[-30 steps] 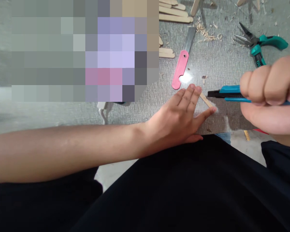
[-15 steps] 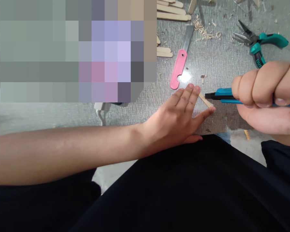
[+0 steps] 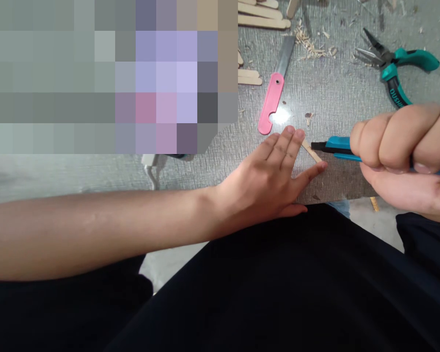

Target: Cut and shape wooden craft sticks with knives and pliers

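Note:
On the table, a small wooden craft stick (image 3: 313, 153) lies slanted. My left hand (image 3: 266, 178) rests flat and pins the stick at its two ends, between the fingertips and the thumb. Wrapped in a fist, my right hand (image 3: 403, 142) grips a blue and black utility knife (image 3: 338, 144). The knife's black tip points left and meets the middle of the stick; its blade cannot be made out. Above my left fingertips lies a folding knife with a pink handle (image 3: 271, 102), its blade out and pointing away.
Open pliers (image 3: 390, 63) with green handles lie beyond my right hand. Wood shavings (image 3: 311, 44) are scattered at the back, near several craft sticks (image 3: 264, 19). A white cable (image 3: 152, 176) runs by my left forearm. The table's front edge (image 3: 333, 201) is close to my lap.
My right hand and the utility knife have shifted very slightly, with the tip still at the stick. My left hand stays in place.

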The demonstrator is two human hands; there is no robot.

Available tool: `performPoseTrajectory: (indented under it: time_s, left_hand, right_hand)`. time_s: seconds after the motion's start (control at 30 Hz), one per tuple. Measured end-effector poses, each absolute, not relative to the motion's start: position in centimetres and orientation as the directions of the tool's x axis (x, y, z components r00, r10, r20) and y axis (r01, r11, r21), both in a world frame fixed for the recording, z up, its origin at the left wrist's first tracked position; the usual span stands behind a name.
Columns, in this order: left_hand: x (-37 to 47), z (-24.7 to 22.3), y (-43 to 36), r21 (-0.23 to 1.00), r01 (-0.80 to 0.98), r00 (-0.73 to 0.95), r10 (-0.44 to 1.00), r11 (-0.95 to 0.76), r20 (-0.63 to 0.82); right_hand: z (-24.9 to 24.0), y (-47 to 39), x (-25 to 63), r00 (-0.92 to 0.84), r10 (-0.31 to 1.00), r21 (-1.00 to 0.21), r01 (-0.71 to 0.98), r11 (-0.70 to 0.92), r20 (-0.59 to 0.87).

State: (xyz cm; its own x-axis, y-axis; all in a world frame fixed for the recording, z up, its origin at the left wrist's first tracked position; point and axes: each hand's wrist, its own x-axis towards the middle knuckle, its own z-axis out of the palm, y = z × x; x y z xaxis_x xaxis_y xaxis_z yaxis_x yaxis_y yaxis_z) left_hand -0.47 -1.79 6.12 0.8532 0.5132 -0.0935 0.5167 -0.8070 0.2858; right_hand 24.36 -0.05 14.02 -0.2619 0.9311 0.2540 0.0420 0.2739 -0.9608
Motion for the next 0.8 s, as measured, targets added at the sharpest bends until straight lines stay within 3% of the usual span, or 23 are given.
performPoseTrajectory:
  time_s: [0.5,0.8]
  left_hand:
    - [-0.7,5.9,-2.0,0.264,0.502,0.857,0.514,-0.823,-0.030]
    - [-0.5,6.0,-2.1,0.218,0.508,0.859,0.510,-0.834,-0.048]
  right_hand:
    - [13.2,-0.2,24.3,-0.272,0.904,-0.943,-0.045,0.330,0.330]
    - [12.7,-1.1,26.1,-0.417,0.828,-0.909,0.009,0.417,0.375]
